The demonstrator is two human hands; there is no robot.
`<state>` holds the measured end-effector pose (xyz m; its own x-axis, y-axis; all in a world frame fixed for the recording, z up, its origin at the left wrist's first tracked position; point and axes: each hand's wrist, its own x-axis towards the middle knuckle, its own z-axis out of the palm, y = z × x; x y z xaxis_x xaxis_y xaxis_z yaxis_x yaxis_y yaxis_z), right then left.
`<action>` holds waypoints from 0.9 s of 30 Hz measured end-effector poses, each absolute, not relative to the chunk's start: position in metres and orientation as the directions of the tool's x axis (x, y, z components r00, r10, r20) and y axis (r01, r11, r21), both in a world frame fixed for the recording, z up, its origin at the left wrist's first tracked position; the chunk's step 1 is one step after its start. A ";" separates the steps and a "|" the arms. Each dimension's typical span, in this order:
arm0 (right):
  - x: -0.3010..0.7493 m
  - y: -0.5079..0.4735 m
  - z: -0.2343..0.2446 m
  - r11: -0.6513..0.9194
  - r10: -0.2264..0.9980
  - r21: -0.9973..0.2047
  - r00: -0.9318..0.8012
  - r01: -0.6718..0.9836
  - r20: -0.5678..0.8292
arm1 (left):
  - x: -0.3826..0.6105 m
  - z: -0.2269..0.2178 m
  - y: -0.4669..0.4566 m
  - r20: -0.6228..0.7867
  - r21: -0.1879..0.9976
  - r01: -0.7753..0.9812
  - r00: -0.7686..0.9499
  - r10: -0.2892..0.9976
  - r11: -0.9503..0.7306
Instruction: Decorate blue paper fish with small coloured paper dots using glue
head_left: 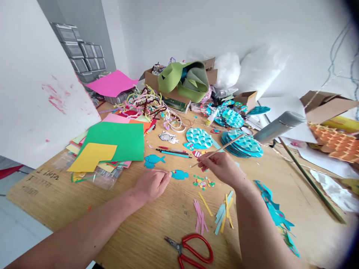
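My left hand (155, 184) is closed, its fingertips pinching the left end of a small blue paper fish (181, 174) that lies on the table. A bit of yellow and red shows on that end of the fish. Between the fingers of my right hand (220, 167) is a thin wooden stick (228, 144), its lower tip pointing down at the table near the fish. Another blue paper fish (154, 160) lies just beyond my left hand. Small coloured paper dots (202, 182) are scattered below my right hand, close to the fish.
Red-handled scissors (196, 251) lie at the near edge, below paper strips (200, 216). Green paper (114, 140) and yellow paper (92, 157) are stacked left. Pens (174, 152), a fish cutout (168, 137) and turquoise scaled discs (199, 138) sit farther back. A bamboo stick (311, 179) lies right.
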<state>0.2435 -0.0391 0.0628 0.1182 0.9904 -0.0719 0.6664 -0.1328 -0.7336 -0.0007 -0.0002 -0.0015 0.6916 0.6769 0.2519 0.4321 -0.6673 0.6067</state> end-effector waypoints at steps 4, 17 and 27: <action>0.219 -0.040 0.061 0.067 0.986 -0.753 -0.158 0.655 -0.050 | -0.001 -0.001 0.000 0.238 0.596 0.450 0.692 0.682 -0.665; 0.207 -0.036 0.054 0.083 0.993 -0.656 -0.115 0.750 -0.005 | -0.002 0.001 0.000 0.241 0.628 0.422 0.693 0.680 -0.653; 0.267 -0.036 0.058 -0.331 0.910 -0.423 0.404 0.843 0.094 | -0.001 0.000 0.000 0.250 0.613 0.428 0.693 0.676 -0.665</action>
<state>0.2671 -0.0365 0.0576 0.4044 0.9097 0.0941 0.8433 -0.3311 -0.4233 -0.0012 0.0001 -0.0003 0.6928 0.6763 0.2503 0.4276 -0.6647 0.6126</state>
